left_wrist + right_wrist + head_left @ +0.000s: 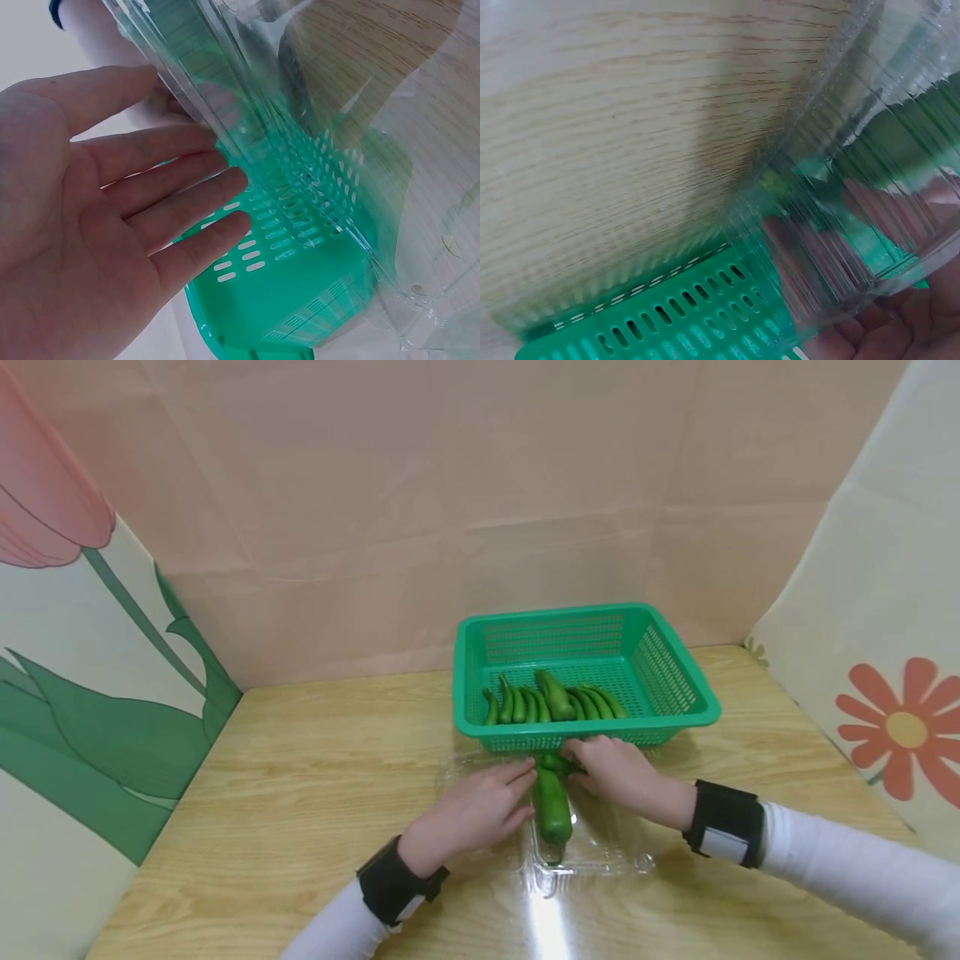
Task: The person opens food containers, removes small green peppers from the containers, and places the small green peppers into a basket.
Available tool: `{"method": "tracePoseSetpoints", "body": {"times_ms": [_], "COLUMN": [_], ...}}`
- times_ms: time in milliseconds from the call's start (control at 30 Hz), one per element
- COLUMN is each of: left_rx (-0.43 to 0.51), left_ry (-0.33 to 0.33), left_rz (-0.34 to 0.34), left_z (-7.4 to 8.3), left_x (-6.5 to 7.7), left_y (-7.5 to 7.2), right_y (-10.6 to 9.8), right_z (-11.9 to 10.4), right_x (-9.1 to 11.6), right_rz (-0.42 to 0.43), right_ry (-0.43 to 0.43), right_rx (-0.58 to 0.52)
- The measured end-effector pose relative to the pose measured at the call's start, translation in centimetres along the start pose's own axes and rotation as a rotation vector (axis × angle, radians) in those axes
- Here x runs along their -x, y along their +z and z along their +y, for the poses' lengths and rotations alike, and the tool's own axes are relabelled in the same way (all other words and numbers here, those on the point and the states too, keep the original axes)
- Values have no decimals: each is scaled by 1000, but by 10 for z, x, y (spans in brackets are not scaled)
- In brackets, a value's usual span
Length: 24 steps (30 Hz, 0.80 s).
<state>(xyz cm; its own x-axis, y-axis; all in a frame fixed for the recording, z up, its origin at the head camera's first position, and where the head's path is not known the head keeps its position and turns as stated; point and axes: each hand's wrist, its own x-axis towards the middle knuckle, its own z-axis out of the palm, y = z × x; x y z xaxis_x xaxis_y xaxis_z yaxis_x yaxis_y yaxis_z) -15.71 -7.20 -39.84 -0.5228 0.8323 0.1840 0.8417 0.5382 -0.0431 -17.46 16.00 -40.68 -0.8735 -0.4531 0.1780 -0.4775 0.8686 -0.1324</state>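
Observation:
A clear plastic clamshell container (600, 843) lies unfolded on the table, and a large green pepper (553, 810) is in it. At its far end, the curled fingers of my right hand (615, 774) pinch a second, smaller green pepper (553, 762). Seen from the right wrist, those fingers (817, 262) show through the ribbed clear wall, with a blurred green shape beside them. My left hand (476, 806) is just left of the large pepper, its fingers extended and holding nothing. In the left wrist view its fingers (187, 195) are spread beside the clear plastic.
Right behind the container stands a green perforated basket (585, 723), with several green peppers (555, 695) lying in a row along its near side. Wood-grain table (300, 760) surrounds both. Printed cloths hang at the back and both sides.

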Motion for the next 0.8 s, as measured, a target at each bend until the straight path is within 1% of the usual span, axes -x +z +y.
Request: {"method": "tracePoseSetpoints", "body": {"times_ms": [233,400,667,800], "left_rx": [-5,-5,-12,-12], "left_ry": [5,9,19,19], "left_rz": [2,0,18,16], "left_z": [0,0,0,0], "left_x": [0,0,0,0], "left_y": [1,1,0,0], "right_y": [7,10,5,1], "right_z": [0,0,0,1], "right_x": [3,4,6,7], "right_rz": [2,-9,23,28], "right_ry": [-34,-27,-54,-37], "right_rx": [27,34,-63,-107]}}
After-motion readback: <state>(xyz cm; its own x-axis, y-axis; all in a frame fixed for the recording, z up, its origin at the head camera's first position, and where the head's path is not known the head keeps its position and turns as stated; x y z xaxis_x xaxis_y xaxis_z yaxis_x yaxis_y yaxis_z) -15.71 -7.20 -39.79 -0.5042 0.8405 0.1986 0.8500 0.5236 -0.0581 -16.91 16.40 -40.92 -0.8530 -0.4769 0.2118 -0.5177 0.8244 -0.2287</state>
